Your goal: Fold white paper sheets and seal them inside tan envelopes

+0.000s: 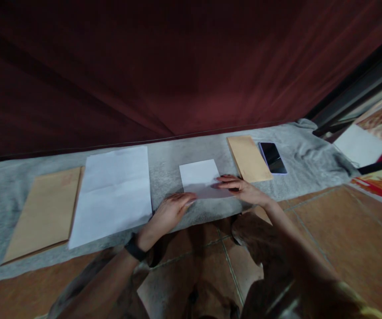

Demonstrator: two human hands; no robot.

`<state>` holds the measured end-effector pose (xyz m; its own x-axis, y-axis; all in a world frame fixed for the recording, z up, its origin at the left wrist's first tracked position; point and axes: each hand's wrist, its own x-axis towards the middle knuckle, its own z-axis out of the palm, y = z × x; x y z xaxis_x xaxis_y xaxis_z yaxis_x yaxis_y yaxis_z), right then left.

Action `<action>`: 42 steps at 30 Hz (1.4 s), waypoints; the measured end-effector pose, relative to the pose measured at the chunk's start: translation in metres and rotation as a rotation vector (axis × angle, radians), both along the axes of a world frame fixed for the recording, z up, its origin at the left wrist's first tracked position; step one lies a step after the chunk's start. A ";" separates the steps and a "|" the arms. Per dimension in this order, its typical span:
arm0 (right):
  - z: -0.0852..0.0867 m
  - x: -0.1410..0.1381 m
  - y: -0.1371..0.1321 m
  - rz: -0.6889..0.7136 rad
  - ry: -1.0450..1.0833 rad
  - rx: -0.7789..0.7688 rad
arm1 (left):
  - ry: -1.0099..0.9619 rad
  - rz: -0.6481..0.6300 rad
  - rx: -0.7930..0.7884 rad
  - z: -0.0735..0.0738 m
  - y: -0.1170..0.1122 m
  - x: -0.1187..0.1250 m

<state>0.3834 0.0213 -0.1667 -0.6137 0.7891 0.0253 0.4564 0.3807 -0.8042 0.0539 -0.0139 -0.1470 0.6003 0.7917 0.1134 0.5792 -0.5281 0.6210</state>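
Observation:
A small white sheet of paper (pixel 199 173), which looks folded, lies in front of me on the grey cloth. At its near left corner, my left hand (pixel 171 212) is closed, fingers together, gripping the near edge. My right hand (pixel 239 188) rests on the right side of the same paper, with its fingers stretched out and slightly apart. Part of the paper's right edge is hidden under that hand. Just beyond the right hand lies a brown envelope (pixel 249 158). Left of my left hand is a stack of larger white paper (pixel 116 192) with a faint crease.
Larger brown envelopes (pixel 46 210) lie at the far left. A phone (pixel 273 158) in a light purple case sits beside the right-hand envelope. The grey cloth (pixel 164 164) covers a narrow surface against a dark red curtain (pixel 184 71). Tiled floor (pixel 353 235) shows below.

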 end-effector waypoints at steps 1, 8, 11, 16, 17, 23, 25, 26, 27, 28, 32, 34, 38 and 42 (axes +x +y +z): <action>0.003 0.000 -0.001 0.008 -0.001 -0.021 | -0.015 0.015 -0.029 0.002 -0.001 0.000; 0.008 -0.007 -0.006 -0.056 0.062 -0.048 | -0.048 0.133 -0.141 0.002 -0.001 0.001; 0.008 -0.010 -0.006 -0.139 0.051 -0.073 | -0.067 0.227 -0.178 0.001 0.003 0.002; 0.010 -0.013 -0.008 -0.210 0.027 -0.115 | -0.118 0.333 -0.268 0.000 0.006 0.002; 0.011 -0.013 -0.008 -0.219 0.031 -0.128 | -0.121 0.337 -0.281 0.000 0.006 0.002; 0.013 -0.017 -0.009 -0.261 0.089 -0.153 | -0.107 0.330 -0.313 -0.002 0.006 0.002; 0.013 -0.017 -0.009 -0.284 0.104 -0.181 | -0.088 0.307 -0.312 -0.003 0.007 0.001; 0.012 -0.018 -0.009 -0.294 0.109 -0.199 | -0.085 0.285 -0.312 -0.003 0.008 0.000; 0.012 -0.018 -0.009 -0.302 0.113 -0.214 | -0.089 0.259 -0.311 -0.004 0.009 -0.001; 0.011 -0.018 -0.009 -0.302 0.114 -0.228 | -0.094 0.236 -0.312 -0.005 0.009 -0.002; 0.006 -0.020 -0.008 -0.304 0.090 -0.251 | -0.086 0.264 -0.315 -0.004 0.009 -0.002; 0.002 -0.022 -0.007 -0.331 0.057 -0.234 | -0.082 0.329 -0.308 -0.002 0.009 0.001; -0.001 -0.030 -0.004 -0.395 -0.070 -0.124 | -0.073 0.433 -0.302 -0.001 0.012 0.008; 0.001 -0.041 -0.002 -0.490 -0.271 -0.010 | 0.037 0.526 -0.276 0.001 0.016 0.015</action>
